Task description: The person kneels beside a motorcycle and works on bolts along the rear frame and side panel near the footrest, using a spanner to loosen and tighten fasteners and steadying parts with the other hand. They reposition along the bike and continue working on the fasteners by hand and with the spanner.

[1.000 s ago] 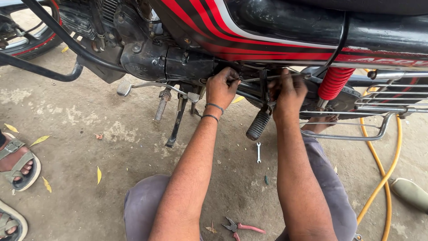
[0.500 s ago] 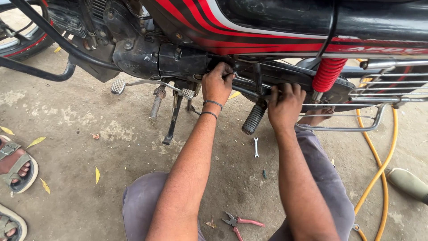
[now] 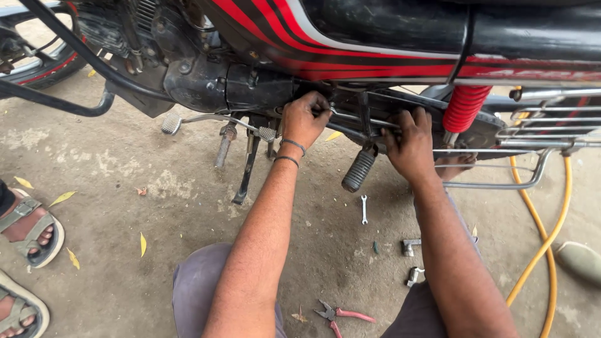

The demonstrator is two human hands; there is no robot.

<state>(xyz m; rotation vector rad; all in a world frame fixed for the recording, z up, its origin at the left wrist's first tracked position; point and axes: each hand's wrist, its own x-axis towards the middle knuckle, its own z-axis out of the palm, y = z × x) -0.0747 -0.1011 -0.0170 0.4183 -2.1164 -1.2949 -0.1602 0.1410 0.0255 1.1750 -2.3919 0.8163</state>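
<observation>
head | left hand (image 3: 305,119) fingers curled gripping motorcycle frame rod (image 3: 366,119) | right hand (image 3: 410,145) fingers clamped on it | footpeg (image 3: 358,170) crowds below | wrench (image 3: 364,209), pliers (image 3: 341,313) on ground

An open-air repair spot: a motorcycle (image 3: 375,44) on bare concrete ground (image 3: 125,188), with a spanner (image 3: 364,209) and pliers (image 3: 341,313) lying about.

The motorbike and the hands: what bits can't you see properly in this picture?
- Left hand, head view: its fingertips are tucked behind the frame, so whatever it grips is hidden.
- Right hand: its own back covers what the fingers touch.
- Motorbike: wheels and seat top cut off by the edges.
- Small metal parts on the ground: too small to identify.
- Sandalled feet: cut off at the left edge.
</observation>
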